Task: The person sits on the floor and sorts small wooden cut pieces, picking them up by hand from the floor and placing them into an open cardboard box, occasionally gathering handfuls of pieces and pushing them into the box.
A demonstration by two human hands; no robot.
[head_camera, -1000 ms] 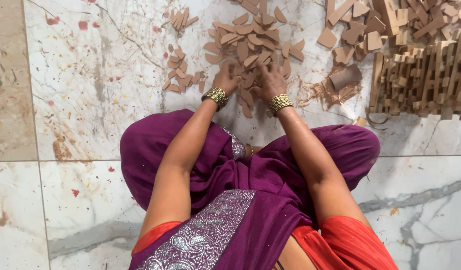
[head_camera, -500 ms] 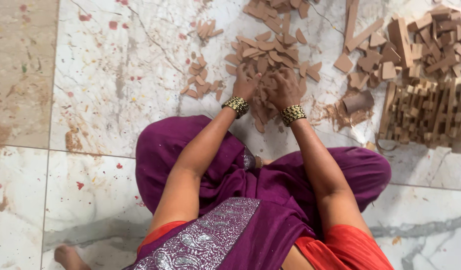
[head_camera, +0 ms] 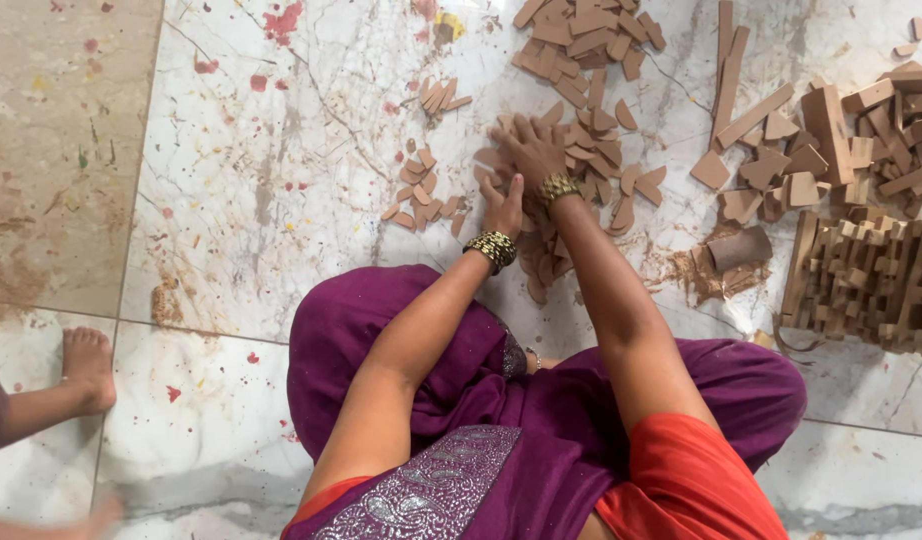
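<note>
Right hand (head_camera: 533,150) spread flat on flat brown wooden pieces (head_camera: 591,150), fingers splayed over them. Left hand (head_camera: 503,208) just beside, fingertips touching pieces. Stacked wooden blocks (head_camera: 866,285) well apart, rightward.

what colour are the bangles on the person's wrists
Gold-coloured bangles, one band on each wrist, seen in the head view.

No packages, labels, signs or screens appear, seemingly.

Flat wooden pieces (head_camera: 581,150): small, brown, irregular cut shapes, heaped loosely and overlapping on the marble floor (head_camera: 281,150), some scattered apart.
</note>
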